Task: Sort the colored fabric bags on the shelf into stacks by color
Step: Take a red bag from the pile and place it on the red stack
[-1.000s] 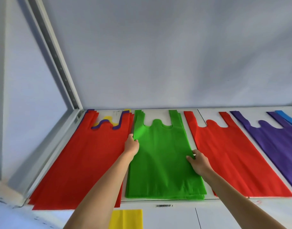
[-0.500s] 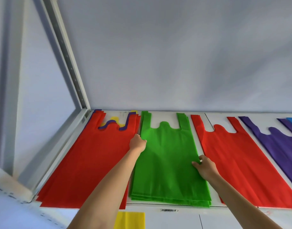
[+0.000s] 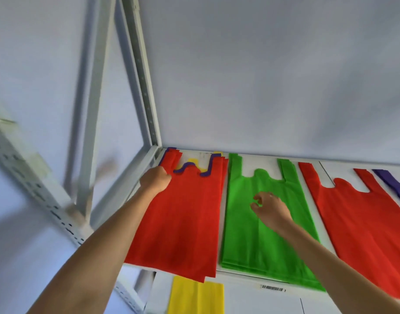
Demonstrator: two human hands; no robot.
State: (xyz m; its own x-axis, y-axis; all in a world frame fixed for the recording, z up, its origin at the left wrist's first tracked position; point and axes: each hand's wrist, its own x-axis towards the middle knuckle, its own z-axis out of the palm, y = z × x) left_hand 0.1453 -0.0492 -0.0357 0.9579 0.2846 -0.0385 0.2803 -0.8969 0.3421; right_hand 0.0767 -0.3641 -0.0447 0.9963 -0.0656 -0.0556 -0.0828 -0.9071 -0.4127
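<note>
Both hands have just let go of the green stack (image 3: 262, 223) — it lies squared up on the shelf (image 3: 249, 162), between two red piles. The left hand (image 3: 155, 180) has crossed to the far-left mixed pile (image 3: 183, 214) and is curled into a fist at the top red bag's left handle, apparently gripping it. The right hand (image 3: 270, 208) hovers over the green, fingers loosely curled, holding nothing. Purple and yellow edges peek out beneath that red — likely the next pile to sort.
</note>
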